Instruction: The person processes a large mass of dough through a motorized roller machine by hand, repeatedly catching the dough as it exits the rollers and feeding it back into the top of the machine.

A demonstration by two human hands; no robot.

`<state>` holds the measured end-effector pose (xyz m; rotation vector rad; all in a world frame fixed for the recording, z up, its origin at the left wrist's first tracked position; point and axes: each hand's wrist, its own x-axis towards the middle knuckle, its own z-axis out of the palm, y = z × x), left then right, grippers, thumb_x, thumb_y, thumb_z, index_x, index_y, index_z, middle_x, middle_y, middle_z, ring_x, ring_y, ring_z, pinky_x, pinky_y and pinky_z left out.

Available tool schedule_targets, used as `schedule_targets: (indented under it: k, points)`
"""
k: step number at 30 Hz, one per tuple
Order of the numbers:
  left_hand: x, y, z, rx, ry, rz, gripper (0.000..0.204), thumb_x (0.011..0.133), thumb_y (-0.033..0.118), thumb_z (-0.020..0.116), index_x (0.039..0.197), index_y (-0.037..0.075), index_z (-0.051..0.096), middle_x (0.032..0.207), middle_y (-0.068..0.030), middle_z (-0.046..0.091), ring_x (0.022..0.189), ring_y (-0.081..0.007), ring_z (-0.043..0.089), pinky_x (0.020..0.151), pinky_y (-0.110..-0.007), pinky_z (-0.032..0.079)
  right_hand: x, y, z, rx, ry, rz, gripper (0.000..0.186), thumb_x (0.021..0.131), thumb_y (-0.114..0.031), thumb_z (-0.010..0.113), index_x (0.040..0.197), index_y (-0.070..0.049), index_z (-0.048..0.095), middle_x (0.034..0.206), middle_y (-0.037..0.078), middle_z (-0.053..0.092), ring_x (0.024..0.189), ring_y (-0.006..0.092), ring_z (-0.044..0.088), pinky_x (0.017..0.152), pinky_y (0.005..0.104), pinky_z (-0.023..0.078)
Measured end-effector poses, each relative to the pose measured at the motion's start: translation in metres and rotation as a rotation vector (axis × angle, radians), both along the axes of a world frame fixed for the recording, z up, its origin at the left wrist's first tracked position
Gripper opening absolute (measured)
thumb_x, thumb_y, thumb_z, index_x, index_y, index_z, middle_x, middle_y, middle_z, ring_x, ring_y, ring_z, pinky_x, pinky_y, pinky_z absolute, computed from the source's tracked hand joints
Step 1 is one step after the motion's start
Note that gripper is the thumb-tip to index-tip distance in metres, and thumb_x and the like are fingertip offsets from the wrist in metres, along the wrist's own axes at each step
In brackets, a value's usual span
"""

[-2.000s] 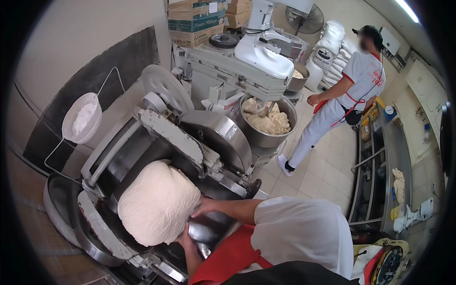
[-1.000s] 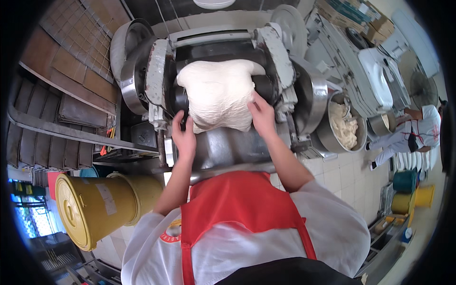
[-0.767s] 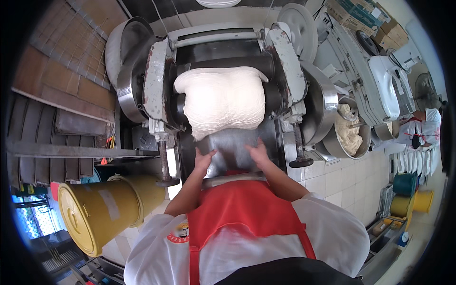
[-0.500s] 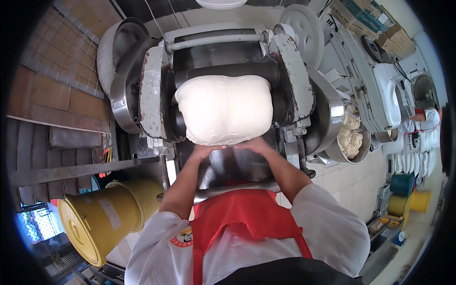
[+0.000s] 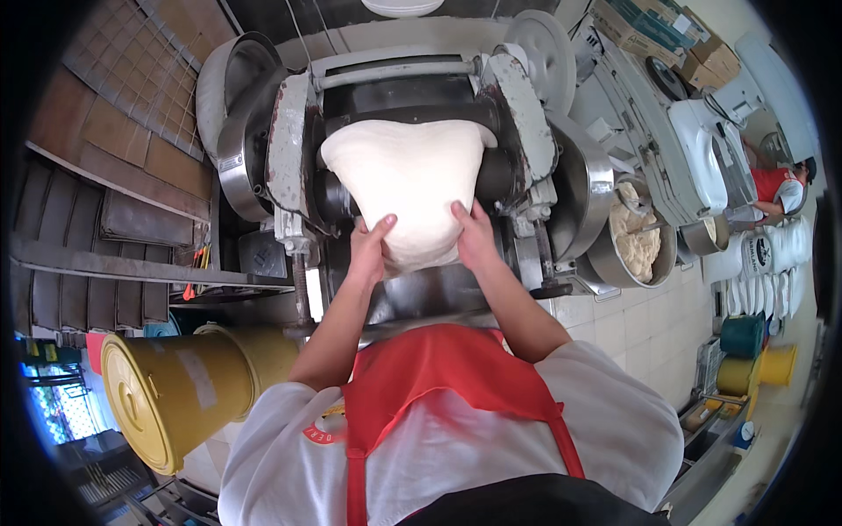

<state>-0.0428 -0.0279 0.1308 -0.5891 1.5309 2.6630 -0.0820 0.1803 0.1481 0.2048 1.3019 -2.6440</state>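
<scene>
A large smooth slab of white dough [image 5: 408, 180] hangs over the dark rollers of a dough roller machine [image 5: 289, 158]. It is broad across the rollers and narrows toward me. My left hand [image 5: 371, 245] grips the near left edge of the dough, thumb on top and fingers underneath. My right hand [image 5: 474, 235] holds the near right edge the same way. Below the dough's lower end lies the machine's dark metal tray [image 5: 412, 302]. The undersides of the dough and most of my fingertips are hidden.
Metal bowls with pale dough [image 5: 636, 250] stand to the right, near a white machine [image 5: 697, 145]. A person in a red apron [image 5: 774, 186] is at the far right. Yellow lidded bins [image 5: 175, 386] stand at left, below a rack of dark pans [image 5: 88, 237].
My hands have moved up from under the dough's near edge to grip its two sides. The dough has changed from a rounded block to a shape tapering toward me.
</scene>
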Motion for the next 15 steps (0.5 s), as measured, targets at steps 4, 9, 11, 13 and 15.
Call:
schedule_targets:
  k: [4, 9, 11, 13, 15]
  points:
    - [0.015, 0.000, 0.036, -0.118, 0.210, 0.069, 0.055, 0.094, 0.011, 0.071, 0.142, -0.002, 0.047, 0.137, -0.0132, 0.059, 0.124, -0.0205, 0.057, 0.105, -0.032, 0.043, -0.005, 0.011, 0.014, 0.122, 0.139, -0.130, 0.045, 0.096, -0.012, 0.071, 0.136, 0.002, 0.056, 0.124, 0.009, 0.066, 0.112, 0.0169, 0.061, 0.101, 0.0313, 0.047]
    - [0.052, 0.009, 0.021, -0.471, 0.225, 0.310, 0.064, 0.097, 0.007, 0.064, 0.153, -0.002, 0.034, 0.159, -0.0186, 0.036, 0.146, -0.0253, 0.037, 0.118, -0.037, 0.032, 0.039, 0.059, -0.021, 0.382, -0.120, -0.214, 0.045, 0.095, -0.009, 0.069, 0.137, 0.003, 0.057, 0.124, 0.011, 0.068, 0.108, 0.0174, 0.064, 0.097, 0.0275, 0.049]
    - [0.070, 0.016, -0.040, -0.490, 0.040, 0.382, 0.071, 0.095, 0.011, 0.068, 0.154, -0.001, 0.032, 0.158, -0.0209, 0.036, 0.148, -0.0301, 0.033, 0.119, -0.039, 0.029, 0.055, 0.074, -0.075, 0.406, -0.256, -0.061, 0.064, 0.090, -0.021, 0.076, 0.143, 0.004, 0.050, 0.134, 0.016, 0.062, 0.118, 0.0244, 0.062, 0.102, 0.0321, 0.048]
    - [0.086, 0.004, -0.117, -0.517, -0.339, 0.135, 0.087, 0.087, 0.017, 0.079, 0.154, -0.002, 0.028, 0.158, -0.0218, 0.035, 0.149, -0.0327, 0.030, 0.120, -0.040, 0.028, 0.050, 0.052, -0.100, 0.737, -0.260, 0.117, 0.082, 0.085, -0.027, 0.081, 0.149, 0.005, 0.041, 0.147, 0.019, 0.051, 0.124, 0.0282, 0.058, 0.105, 0.0347, 0.046]
    - [0.064, 0.022, -0.102, -0.571, -0.375, 0.007, 0.100, 0.081, 0.021, 0.085, 0.155, -0.003, 0.023, 0.157, -0.0217, 0.036, 0.148, -0.0318, 0.032, 0.120, -0.040, 0.028, 0.042, 0.044, -0.127, 0.969, -0.178, 0.176, 0.099, 0.079, -0.032, 0.085, 0.154, 0.005, 0.032, 0.156, 0.021, 0.039, 0.129, 0.0310, 0.054, 0.108, 0.0371, 0.043]
